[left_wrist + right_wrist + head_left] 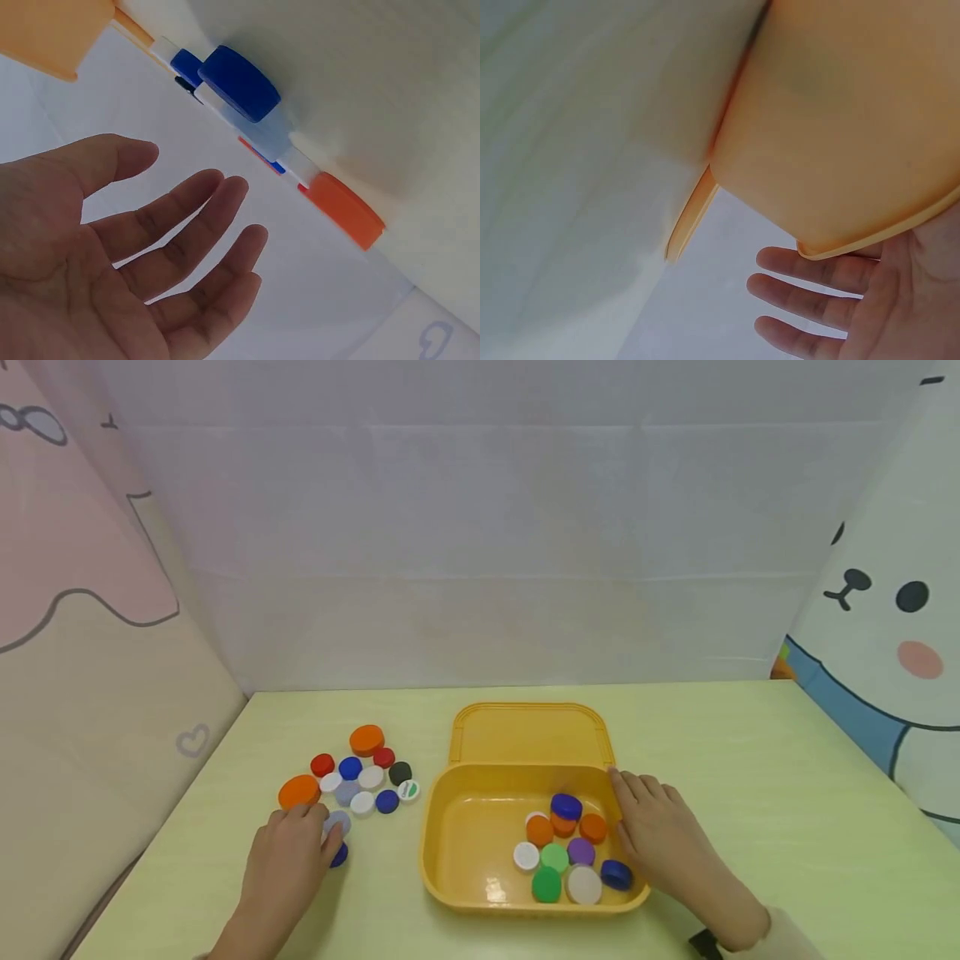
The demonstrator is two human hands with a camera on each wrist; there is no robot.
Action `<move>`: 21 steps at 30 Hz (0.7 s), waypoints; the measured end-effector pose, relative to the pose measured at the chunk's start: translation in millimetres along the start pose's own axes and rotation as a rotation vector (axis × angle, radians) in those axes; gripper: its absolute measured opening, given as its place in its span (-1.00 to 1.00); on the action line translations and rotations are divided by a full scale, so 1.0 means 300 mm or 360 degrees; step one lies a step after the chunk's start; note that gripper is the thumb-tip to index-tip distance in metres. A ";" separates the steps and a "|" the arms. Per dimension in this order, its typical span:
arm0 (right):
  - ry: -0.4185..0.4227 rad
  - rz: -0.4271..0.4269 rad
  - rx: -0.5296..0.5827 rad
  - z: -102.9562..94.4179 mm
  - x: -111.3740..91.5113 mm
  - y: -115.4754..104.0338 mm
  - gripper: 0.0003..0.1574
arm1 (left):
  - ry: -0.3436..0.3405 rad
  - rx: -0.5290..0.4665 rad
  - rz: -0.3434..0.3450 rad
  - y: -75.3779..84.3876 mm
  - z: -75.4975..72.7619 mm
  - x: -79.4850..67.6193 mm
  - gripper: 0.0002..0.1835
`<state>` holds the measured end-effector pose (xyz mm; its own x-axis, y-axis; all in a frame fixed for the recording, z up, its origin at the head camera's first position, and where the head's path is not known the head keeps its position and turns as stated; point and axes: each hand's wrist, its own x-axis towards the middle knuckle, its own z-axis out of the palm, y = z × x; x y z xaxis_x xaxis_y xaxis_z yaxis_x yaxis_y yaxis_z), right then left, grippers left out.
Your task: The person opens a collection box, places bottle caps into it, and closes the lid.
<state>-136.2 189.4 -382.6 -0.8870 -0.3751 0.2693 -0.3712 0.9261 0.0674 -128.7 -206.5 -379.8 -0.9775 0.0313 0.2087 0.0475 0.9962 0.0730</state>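
Note:
My left hand [285, 856] hovers over the near side of a group of plastic bottle caps, fingers loosely bent and nothing in its grasp. Beside its thumb are a dark blue cap [340, 855] and a pale blue cap [341, 821]; a large orange cap [298, 791] lies just beyond the fingers. In the left wrist view the palm [150, 255] is bare. My right hand [663, 839] rests at the right rim of a yellow plastic box [465, 835], its fingers [810, 296] extended. Several mixed-colour caps, including a green cap [547, 885], lie in the box's right half.
The box's yellow lid [532, 733] lies opened out behind it. Farther back on the left are another orange cap [367, 740], a black cap [401, 772] and several red, white and blue ones. A pale sheet [495, 560] hangs behind the light table [750, 760].

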 end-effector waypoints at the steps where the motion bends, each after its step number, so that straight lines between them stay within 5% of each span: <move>1: -0.0002 0.0003 0.0002 0.000 0.000 0.000 -0.30 | -0.0039 0.0018 -0.0025 -0.005 0.000 -0.004 -0.70; 11: 0.0015 0.0007 0.0002 0.000 -0.003 -0.004 -0.30 | -0.0305 0.0153 -0.0123 -0.020 0.020 -0.025 -0.49; 21: 0.0014 0.0011 0.0017 0.005 -0.004 -0.005 -0.31 | -0.0392 0.0152 -0.0118 -0.023 0.041 -0.023 -0.44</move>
<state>-135.1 188.4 -384.4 -0.8872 -0.3682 0.2782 -0.3679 0.9282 0.0550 -124.8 -212.5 -393.6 -0.9986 -0.0350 -0.0384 -0.0344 0.9993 -0.0158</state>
